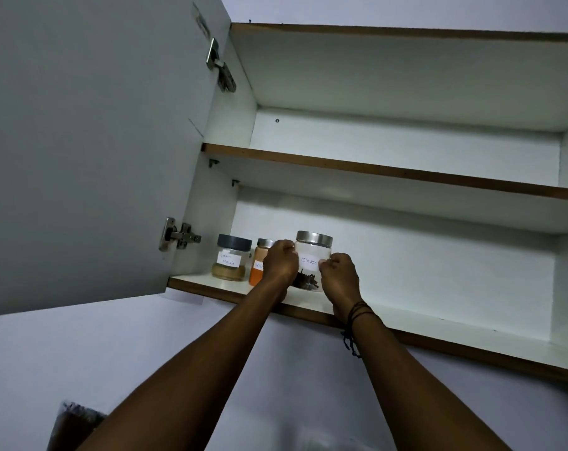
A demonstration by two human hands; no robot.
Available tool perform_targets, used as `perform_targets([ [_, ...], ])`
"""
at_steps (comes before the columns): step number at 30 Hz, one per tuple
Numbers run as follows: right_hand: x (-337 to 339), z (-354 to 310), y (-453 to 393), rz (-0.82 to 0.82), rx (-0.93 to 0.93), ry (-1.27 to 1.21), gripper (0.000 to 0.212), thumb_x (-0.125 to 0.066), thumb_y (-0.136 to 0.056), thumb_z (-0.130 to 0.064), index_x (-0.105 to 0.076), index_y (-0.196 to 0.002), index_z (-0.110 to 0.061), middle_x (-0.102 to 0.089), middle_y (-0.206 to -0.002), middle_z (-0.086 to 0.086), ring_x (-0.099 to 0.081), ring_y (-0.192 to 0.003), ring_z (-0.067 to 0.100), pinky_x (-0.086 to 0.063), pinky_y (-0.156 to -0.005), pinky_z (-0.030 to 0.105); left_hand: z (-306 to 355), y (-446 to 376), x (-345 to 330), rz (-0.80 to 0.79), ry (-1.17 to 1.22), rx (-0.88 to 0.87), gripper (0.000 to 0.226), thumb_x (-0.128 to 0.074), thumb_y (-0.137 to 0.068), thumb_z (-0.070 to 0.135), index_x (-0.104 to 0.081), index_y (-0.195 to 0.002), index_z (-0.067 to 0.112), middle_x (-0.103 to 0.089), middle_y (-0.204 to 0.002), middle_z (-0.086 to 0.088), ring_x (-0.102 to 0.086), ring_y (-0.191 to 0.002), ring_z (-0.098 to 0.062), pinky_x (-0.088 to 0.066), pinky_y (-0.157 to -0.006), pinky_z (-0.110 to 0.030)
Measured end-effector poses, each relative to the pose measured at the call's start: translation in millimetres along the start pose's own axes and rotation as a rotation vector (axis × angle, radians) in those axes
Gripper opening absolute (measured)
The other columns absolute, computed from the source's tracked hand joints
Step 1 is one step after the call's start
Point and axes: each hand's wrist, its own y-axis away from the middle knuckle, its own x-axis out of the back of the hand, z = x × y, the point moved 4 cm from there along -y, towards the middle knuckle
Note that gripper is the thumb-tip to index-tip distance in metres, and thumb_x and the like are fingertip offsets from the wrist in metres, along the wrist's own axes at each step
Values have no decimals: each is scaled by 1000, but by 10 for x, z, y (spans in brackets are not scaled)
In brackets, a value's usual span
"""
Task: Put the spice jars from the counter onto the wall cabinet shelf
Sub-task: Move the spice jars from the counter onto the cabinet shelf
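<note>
A clear jar labelled "Cloves" (pixel 310 255), with a silver lid and dark cloves at its bottom, stands on the bottom shelf (pixel 422 317) of the open wall cabinet. My left hand (pixel 279 263) grips its left side and my right hand (pixel 338 278) grips its right side. Just left of it is an orange spice jar (pixel 259 265) with a silver lid, partly hidden by my left hand. Further left stands a jar of brown powder (pixel 230 262) with a dark lid and a white label.
The cabinet door (pixel 90 151) hangs open on the left, with two metal hinges. The middle shelf (pixel 390 170) runs above the jars. The bottom shelf stretches to the right of the jars. A dark object (pixel 71 421) shows at the bottom left.
</note>
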Motion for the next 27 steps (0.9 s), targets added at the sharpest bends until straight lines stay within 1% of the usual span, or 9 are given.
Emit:
perform_targets([
  [5,-172,146,-183,-5,-22,69,21,-55,-91,-13,-51,-111,-7,-58,-104,8,-55,-94,28,-39,-75,28,-171,-209,-101,-60,-106,61,42,-44,-98,-1,-48,-137,14,-55,-136,-15,-57,-117,-29,-48,-61,-20],
  [8,-247,228,-230,-80,-30,133,33,-54,-88,-4,-52,-121,-4,-59,-116,11,-57,-105,29,-44,-80,29,-284,-289,-120,-138,-214,47,48,-47,-96,-1,-43,-143,10,-52,-139,-18,-54,-122,-33,-47,-75,-25],
  [10,-287,252,-251,-156,-60,163,39,-52,-84,1,-50,-123,-3,-56,-115,13,-54,-98,25,-42,-77,29,-319,-325,-122,-178,-279,53,46,-47,-94,0,-47,-140,6,-55,-135,-21,-56,-118,-34,-47,-81,-31],
  [13,-322,270,-249,-243,-92,183,39,-52,-81,3,-47,-120,1,-55,-106,16,-52,-91,26,-43,-73,32,-341,-320,-152,-211,-364,30,35,-46,-91,-1,-56,-124,1,-62,-122,-22,-59,-103,-31,-46,-78,-31],
  [16,-325,299,-233,-273,-102,208,42,-52,-83,2,-42,-124,-1,-55,-107,16,-55,-93,28,-46,-74,34,-372,-285,-191,-224,-398,-18,31,-46,-90,0,-58,-119,0,-63,-117,-23,-60,-103,-33,-46,-75,-31],
  [19,-299,289,-226,-238,-92,202,45,-54,-85,0,-44,-128,-1,-57,-122,20,-58,-108,33,-50,-85,35,-345,-215,-167,-181,-428,-60,26,-47,-92,2,-59,-114,0,-63,-116,-23,-60,-102,-34,-47,-74,-32],
  [23,-145,167,-78,-146,-6,256,46,-60,-87,-12,-48,-131,-6,-56,-131,13,-55,-107,26,-38,-69,12,-210,20,-83,-114,-403,-190,18,-50,-93,9,-63,-101,-1,-66,-101,-19,-62,-99,-35,-51,-82,-40],
  [25,-70,92,90,-127,83,297,45,-61,-86,-17,-52,-129,-9,-58,-130,9,-56,-112,24,-36,-78,17,-147,218,-35,-121,-379,-313,21,-50,-94,13,-62,-87,-2,-66,-86,-17,-64,-87,-33,-51,-76,-42],
  [27,9,26,334,-100,186,275,39,-62,-87,-20,-57,-125,-13,-61,-125,5,-58,-112,21,-38,-83,22,-123,466,39,-149,-311,-428,25,-50,-96,17,-68,-92,0,-70,-87,-13,-67,-85,-27,-55,-77,-42],
])
